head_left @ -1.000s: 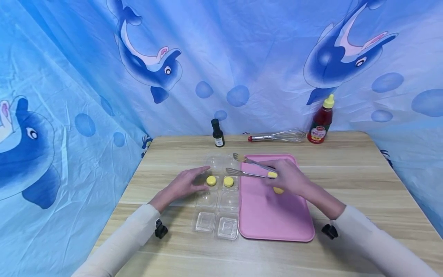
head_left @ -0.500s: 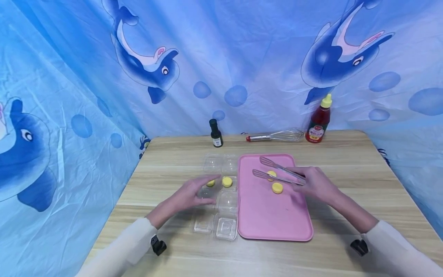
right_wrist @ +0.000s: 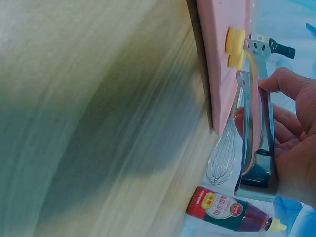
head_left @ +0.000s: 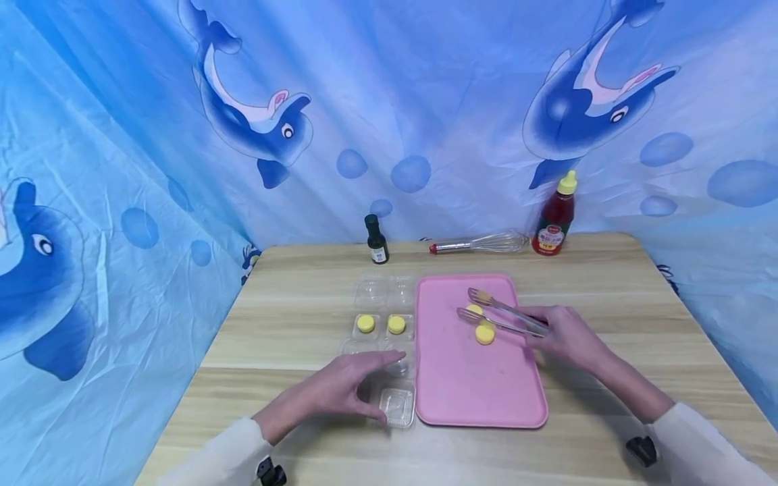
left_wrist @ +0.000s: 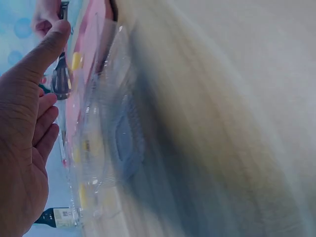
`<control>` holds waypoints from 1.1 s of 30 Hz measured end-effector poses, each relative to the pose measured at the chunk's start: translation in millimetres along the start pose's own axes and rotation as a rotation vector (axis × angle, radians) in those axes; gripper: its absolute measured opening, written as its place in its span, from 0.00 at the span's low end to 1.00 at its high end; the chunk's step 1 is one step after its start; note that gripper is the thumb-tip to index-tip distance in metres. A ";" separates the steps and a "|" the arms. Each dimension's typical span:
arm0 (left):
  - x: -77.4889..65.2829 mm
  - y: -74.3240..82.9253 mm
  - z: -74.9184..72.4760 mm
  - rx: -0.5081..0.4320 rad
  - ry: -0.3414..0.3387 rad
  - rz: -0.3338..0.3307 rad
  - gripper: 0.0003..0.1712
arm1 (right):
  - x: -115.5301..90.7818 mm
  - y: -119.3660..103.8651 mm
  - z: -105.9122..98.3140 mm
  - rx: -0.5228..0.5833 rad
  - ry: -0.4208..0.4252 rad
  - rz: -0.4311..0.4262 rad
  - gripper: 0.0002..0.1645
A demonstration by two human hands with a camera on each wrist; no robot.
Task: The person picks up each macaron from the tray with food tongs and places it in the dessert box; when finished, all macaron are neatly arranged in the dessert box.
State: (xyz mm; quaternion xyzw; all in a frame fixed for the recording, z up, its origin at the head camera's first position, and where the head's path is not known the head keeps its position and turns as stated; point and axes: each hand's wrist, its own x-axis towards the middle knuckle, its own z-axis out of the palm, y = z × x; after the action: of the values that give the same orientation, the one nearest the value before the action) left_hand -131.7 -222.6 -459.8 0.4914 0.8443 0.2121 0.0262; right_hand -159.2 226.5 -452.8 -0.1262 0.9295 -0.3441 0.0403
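My right hand grips a pair of metal tongs. The spread tong heads hang over yellow macarons on the pink tray, partly covering some of them; nothing is visibly clamped. At the left, my left hand hovers with fingers extended and thumb apart above the near clear plastic boxes, hiding part of them. It holds nothing; whether it touches the plastic I cannot tell. Two other macarons, one on the left and one on the right, sit in separate clear compartments left of the tray.
Along the table's back edge stand a small dark bottle and a red sauce bottle with a yellow cap. Between them lies a wire whisk. A blue dolphin-print curtain hangs behind the wooden table.
My right hand has carried the tongs rightward, from the tray's left edge to over its macarons. My left hand has moved from beside the filled compartments toward the near boxes.
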 end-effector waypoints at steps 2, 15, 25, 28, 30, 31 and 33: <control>-4.2 1.8 3.9 0.027 0.003 0.027 0.65 | -1.0 1.0 1.9 -0.004 -0.005 -0.001 0.37; -20.3 3.6 17.0 0.105 0.062 0.036 0.63 | -1.7 3.1 3.7 -0.013 -0.026 0.035 0.37; -19.7 2.9 18.6 0.106 0.057 0.040 0.63 | -0.3 4.4 -1.7 -0.006 -0.039 0.021 0.37; -18.9 2.7 19.1 0.103 0.054 0.047 0.63 | 0.9 5.8 -3.6 -0.002 -0.042 0.009 0.36; -18.2 2.5 19.3 0.103 0.053 0.046 0.63 | 1.8 6.9 -5.2 0.004 -0.042 0.001 0.35; -18.4 2.7 19.4 0.104 0.051 0.045 0.63 | 2.3 7.7 -5.2 0.002 -0.042 -0.003 0.35; -18.9 2.9 19.6 0.106 0.050 0.044 0.62 | 3.2 9.3 -5.2 0.000 -0.043 -0.008 0.35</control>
State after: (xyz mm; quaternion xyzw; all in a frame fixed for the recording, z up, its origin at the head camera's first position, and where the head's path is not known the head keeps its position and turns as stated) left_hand -114.6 -230.7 -479.6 0.5052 0.8437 0.1798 -0.0257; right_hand -165.0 235.7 -454.9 -0.1373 0.9279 -0.3416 0.0590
